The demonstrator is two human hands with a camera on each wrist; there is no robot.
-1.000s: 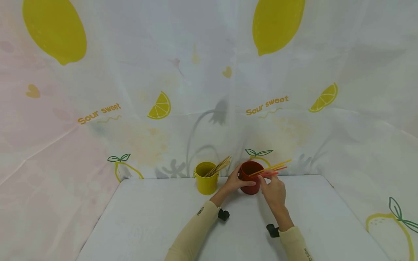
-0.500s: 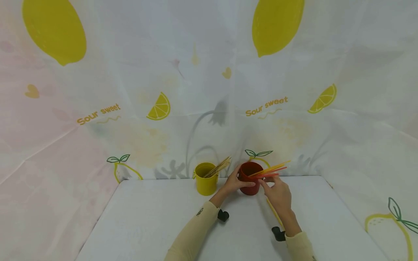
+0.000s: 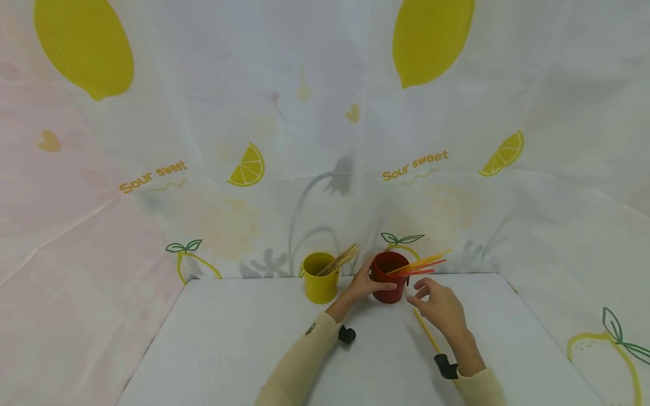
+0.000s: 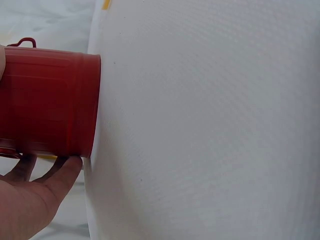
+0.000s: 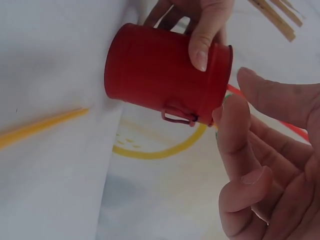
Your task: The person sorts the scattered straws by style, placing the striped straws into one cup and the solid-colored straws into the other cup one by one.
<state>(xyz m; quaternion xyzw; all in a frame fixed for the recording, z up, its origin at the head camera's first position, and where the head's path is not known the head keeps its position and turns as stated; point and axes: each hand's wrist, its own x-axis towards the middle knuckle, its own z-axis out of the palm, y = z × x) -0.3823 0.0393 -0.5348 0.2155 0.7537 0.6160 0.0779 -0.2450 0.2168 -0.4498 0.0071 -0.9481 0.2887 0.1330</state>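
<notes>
A small red metal bucket [image 3: 396, 295] stands upright at the back of the white table. My left hand [image 3: 361, 285] grips it from the left, its thumb across the front. Several thin yellow and red straw-like sticks [image 3: 425, 264] lean out over the bucket's right rim. My right hand [image 3: 443, 309] is just right of the bucket, fingers loosely bent and holding nothing; in the right wrist view its thumb and fingertips are apart. Below that hand, one yellow straw-like stick [image 3: 427, 332] lies on the table, partly hidden by the right wrist's black camera mount.
To the left stands a yellow bucket [image 3: 321, 291] with several thin wooden sticks [image 3: 343, 259] leaning to its right. A lemon-printed cloth [image 3: 315, 141] hangs right behind the table's back edge [image 3: 244, 278].
My right hand has let go of the sticks at the red bucket's rim and moved back to the right and down. The yellow stick on the table has come into view. My left hand stays put.
</notes>
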